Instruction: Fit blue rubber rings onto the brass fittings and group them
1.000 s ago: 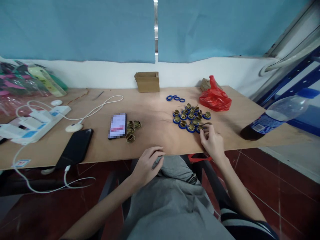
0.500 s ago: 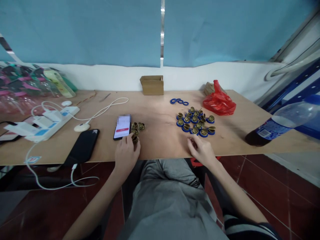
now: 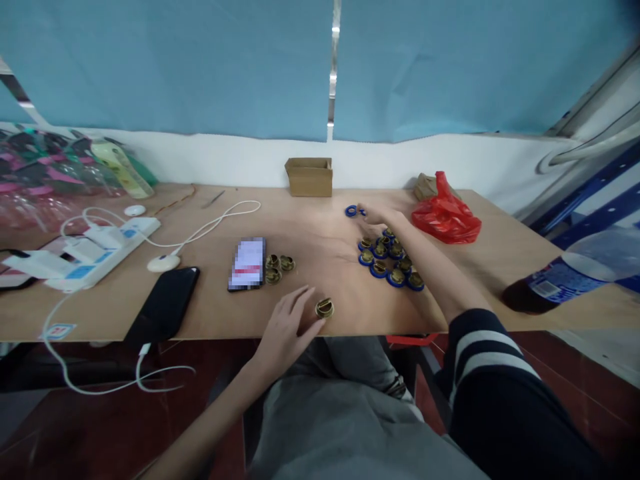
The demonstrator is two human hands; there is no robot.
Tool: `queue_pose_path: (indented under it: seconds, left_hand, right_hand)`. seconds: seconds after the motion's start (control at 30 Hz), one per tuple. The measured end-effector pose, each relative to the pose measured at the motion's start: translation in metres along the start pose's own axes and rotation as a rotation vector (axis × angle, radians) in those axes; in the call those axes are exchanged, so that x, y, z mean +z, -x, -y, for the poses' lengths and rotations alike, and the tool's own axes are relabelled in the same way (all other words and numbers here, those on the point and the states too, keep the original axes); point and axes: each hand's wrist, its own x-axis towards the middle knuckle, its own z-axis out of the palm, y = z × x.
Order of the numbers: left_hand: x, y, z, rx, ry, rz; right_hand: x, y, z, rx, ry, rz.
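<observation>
My left hand (image 3: 287, 327) is low over the table's front edge, thumb and fingers apart. Just by its fingertips lies a single round brass-coloured fitting with a raised bar (image 3: 325, 308). Three similar brass fittings (image 3: 273, 275) sit beside the lit phone (image 3: 247, 263). My right hand (image 3: 379, 215) reaches to the far part of the table, its fingertips pinched at the edge of a blue ring (image 3: 362, 211). Another blue ring (image 3: 351, 211) lies left of those fingers. Under the right forearm, partly hidden, is a cluster of brass fittings seated in blue rings (image 3: 380, 269).
A cardboard box (image 3: 309, 179) stands against the wall. Right of my arm are a red plastic bag (image 3: 447, 217) and a tilted cola bottle (image 3: 545, 283). On the left lie a dark phone (image 3: 165, 303), a power strip (image 3: 107, 250) with cables and several clear bottles (image 3: 50, 187).
My left hand has moved right, away from the phone, and one brass fitting now lies by it. My right hand has gone from the front edge up to the blue rings.
</observation>
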Motion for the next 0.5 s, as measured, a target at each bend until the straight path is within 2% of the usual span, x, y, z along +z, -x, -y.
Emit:
queue_pose_path:
  seconds: [0.1,0.23,0.33,0.5]
  left_hand:
    - [0.005,-0.004,-0.003,0.033,0.011,0.007]
    - [0.011,-0.009,-0.007,0.011,0.048,-0.018]
    - [0.014,-0.007,-0.007,0.006,0.109,-0.052]
    - [0.015,-0.003,-0.008,-0.108,0.332,-0.098]
  right_hand:
    - [0.018,-0.028,-0.004,0.038,0.003,0.081]
    - [0.031,-0.041,-0.001,0.063,0.015,0.101]
    - [0.024,-0.042,0.005,0.063,0.026,0.079]
    - [-0.011,-0.022,0.026,-0.019,0.002,0.008]
